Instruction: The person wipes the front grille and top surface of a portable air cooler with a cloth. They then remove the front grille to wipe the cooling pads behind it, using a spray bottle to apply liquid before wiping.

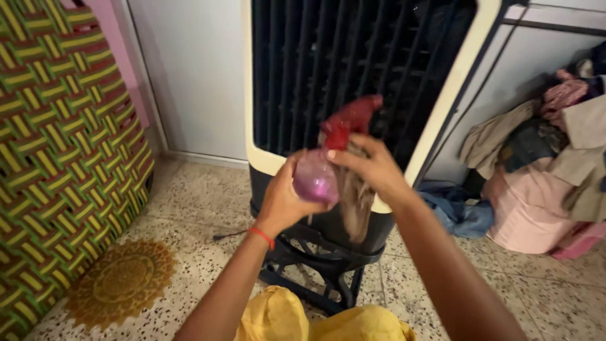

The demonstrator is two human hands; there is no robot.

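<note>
My left hand point(283, 201) grips a small clear spray bottle point(315, 179) of pink liquid with a red trigger head point(351, 120), held up in front of a large air cooler point(353, 76). My right hand point(372, 167) holds a brownish cloth point(355, 201) that hangs down, its fingers also touching the bottle's neck. A red thread band circles my left wrist.
A green and yellow woven panel point(60, 145) stands at the left. A round brown mat point(123, 281) lies on the speckled floor. Piled clothes point(543, 145) over a pink bin sit at the right, with blue cloth point(457, 208) on the floor. Yellow fabric point(303, 319) is below.
</note>
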